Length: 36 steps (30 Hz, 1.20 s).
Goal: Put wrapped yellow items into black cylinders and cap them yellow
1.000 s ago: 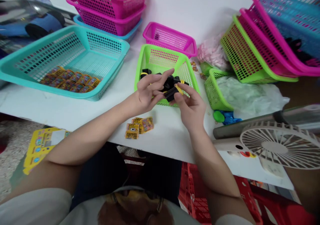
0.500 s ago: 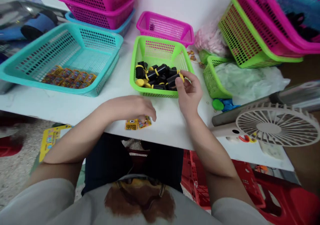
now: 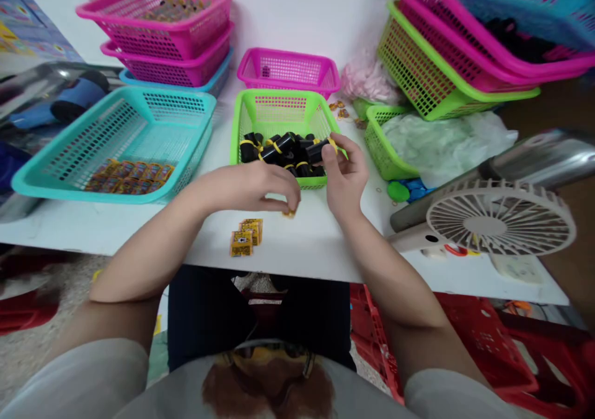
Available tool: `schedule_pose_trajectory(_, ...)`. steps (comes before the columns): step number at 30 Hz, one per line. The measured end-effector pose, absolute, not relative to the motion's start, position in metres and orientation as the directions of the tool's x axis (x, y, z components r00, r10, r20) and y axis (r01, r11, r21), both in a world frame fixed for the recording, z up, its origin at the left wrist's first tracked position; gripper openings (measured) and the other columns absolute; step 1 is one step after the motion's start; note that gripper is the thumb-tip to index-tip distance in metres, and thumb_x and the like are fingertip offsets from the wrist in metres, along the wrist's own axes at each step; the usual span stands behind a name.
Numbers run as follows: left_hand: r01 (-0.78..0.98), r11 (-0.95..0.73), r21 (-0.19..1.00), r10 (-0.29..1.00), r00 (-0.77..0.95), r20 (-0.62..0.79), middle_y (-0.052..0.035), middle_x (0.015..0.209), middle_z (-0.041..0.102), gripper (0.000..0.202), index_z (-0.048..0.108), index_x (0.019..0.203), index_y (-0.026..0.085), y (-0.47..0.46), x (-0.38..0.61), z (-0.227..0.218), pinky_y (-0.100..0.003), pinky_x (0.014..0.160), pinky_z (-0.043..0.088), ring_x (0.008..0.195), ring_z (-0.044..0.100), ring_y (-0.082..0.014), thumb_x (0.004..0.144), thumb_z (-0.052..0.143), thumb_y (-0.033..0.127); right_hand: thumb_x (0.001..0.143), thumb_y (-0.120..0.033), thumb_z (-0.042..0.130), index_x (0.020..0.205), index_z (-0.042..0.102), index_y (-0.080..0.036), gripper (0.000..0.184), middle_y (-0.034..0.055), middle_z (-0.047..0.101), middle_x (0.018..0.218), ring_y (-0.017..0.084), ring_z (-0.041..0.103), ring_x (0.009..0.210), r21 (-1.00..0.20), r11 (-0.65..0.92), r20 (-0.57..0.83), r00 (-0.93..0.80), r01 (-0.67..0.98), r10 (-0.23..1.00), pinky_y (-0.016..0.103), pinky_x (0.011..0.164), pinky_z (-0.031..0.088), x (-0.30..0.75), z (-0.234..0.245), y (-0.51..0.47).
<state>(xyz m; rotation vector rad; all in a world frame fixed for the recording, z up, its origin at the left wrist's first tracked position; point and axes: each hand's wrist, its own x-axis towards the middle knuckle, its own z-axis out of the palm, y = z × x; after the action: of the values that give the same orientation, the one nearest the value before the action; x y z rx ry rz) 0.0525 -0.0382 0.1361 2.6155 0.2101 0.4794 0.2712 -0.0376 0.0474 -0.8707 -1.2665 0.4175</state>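
Observation:
My left hand (image 3: pixel 263 188) is over the table, with thumb and fingertips pinched on a small yellow printed card (image 3: pixel 289 213). Left of it, a few more yellow printed cards (image 3: pixel 242 242) lie overlapping near the table's front edge. My right hand (image 3: pixel 346 174) grips a black cylinder with a yellow band (image 3: pixel 318 152) by its right end, at the front right of a green basket (image 3: pixel 242 115). Several similar black and yellow cylinders (image 3: pixel 276 148) lie jumbled inside that basket.
A turquoise basket (image 3: pixel 41 186) with rows of small orange-yellow packets stands left. Pink baskets (image 3: pixel 158 41) are stacked behind it; another pink basket (image 3: pixel 288 66) is at the back. On the right are tilted stacked baskets (image 3: pixel 418 59), a plastic bag (image 3: pixel 446 140) and a small fan (image 3: pixel 502 220).
My left hand has moved right from above the yellow cards, with one small card now in its fingertips. My right hand still holds the black cylinder. The camera view has shifted.

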Motion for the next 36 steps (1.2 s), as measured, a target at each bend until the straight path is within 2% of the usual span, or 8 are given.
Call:
schedule_pose_trajectory(2,0.122,-0.857,0.5,0.362,0.834,0.417,-0.0021,0.095,0.082,0.011,0.076,0.104,0.026,-0.031,0.052,0.133,-0.025,0.082,0.06,0.089,0.079,-0.0163,0.098,0.066,0.029,0.092,-0.067,0.063,0.123,0.065,-0.03,0.048,0.0023,0.071,0.117,0.016,0.074,0.099,-0.759,0.625,0.646,0.326,0.18,0.69,0.034,0.084,0.067,0.272,0.048,-0.036)
schedule_pose_trajectory(6,0.153,-0.767,0.623,0.557,0.642,0.527,-0.0028,0.092,0.083,0.045,0.051,0.136,0.024,-0.017,0.045,0.101,-0.027,0.08,0.063,0.093,0.081,-0.0189,0.097,0.07,0.036,0.093,-0.07,0.06,0.123,0.065,-0.03,0.05,0.0015,0.071,0.109,0.017,0.074,0.104,-0.766,0.627,0.625,0.386,0.138,0.679,0.032,0.083,0.067,0.272,0.051,-0.036)
schedule_pose_trajectory(10,0.12,-0.827,0.549,0.492,0.628,0.604,-0.0005,0.096,0.082,0.046,0.037,0.137,0.025,-0.013,0.04,0.074,-0.037,0.098,0.062,0.101,0.08,-0.0167,0.1,0.064,0.029,0.094,-0.069,0.06,0.122,0.066,-0.032,0.047,0.0001,0.072,0.107,0.015,0.075,0.093,-0.778,0.615,0.618,0.332,0.129,0.713,0.031,0.079,0.066,0.268,0.054,-0.045)
schedule_pose_trajectory(13,0.173,-0.886,0.431,0.443,0.59,0.675,-0.0018,0.102,0.082,0.042,0.036,0.135,0.026,-0.016,0.043,0.068,-0.038,0.098,0.062,0.096,0.08,-0.0157,0.101,0.061,0.024,0.092,-0.068,0.064,0.117,0.069,-0.03,0.045,-0.0003,0.074,0.105,0.013,0.074,0.084,-0.788,0.597,0.613,0.277,0.149,0.74,0.029,0.073,0.065,0.263,0.058,-0.054)
schedule_pose_trajectory(18,0.206,-0.948,0.242,0.315,0.515,0.797,-0.0012,0.105,0.077,0.032,0.04,0.129,0.025,-0.018,0.05,0.069,-0.047,0.115,0.053,0.087,0.079,-0.0145,0.102,0.057,0.027,0.093,-0.063,0.066,0.111,0.07,-0.03,0.038,0.0007,0.075,0.105,0.018,0.075,0.1,-0.766,0.614,0.643,0.245,0.19,0.726,0.037,0.088,0.066,0.253,0.064,-0.067)
schedule_pose_trajectory(23,0.31,-0.908,0.282,0.41,0.52,0.75,-0.0032,0.11,0.074,0.026,0.044,0.125,0.023,-0.019,0.051,0.065,-0.05,0.123,0.046,0.094,0.079,-0.0164,0.104,0.055,0.033,0.096,-0.06,0.063,0.117,0.066,-0.033,0.035,0.0025,0.075,0.111,0.023,0.076,0.112,-0.734,0.655,0.679,0.22,0.182,0.7,0.045,0.096,0.066,0.246,0.064,-0.074)
schedule_pose_trajectory(28,0.24,-0.937,0.253,0.342,0.491,0.802,-0.0037,0.123,0.069,0.032,0.037,0.131,0.027,-0.018,0.051,0.06,-0.049,0.125,0.044,0.089,0.08,-0.0121,0.104,0.054,0.027,0.096,-0.052,0.068,0.118,0.066,-0.034,0.028,0.0035,0.069,0.123,0.023,0.078,0.111,-0.698,0.705,0.715,0.151,0.122,0.682,0.044,0.102,0.066,0.247,0.061,-0.076)
schedule_pose_trajectory(36,0.029,-0.876,0.481,0.453,0.39,0.802,0.0077,0.088,0.07,0.041,0.04,0.126,0.026,-0.018,0.053,0.065,-0.049,0.114,0.055,0.081,0.076,-0.0091,0.096,0.068,0.031,0.098,-0.043,0.068,0.12,0.065,-0.032,0.025,0.0033,0.068,0.123,0.022,0.079,0.109,-0.676,0.726,0.736,0.177,0.128,0.654,0.044,0.104,0.066,0.248,0.059,-0.07)
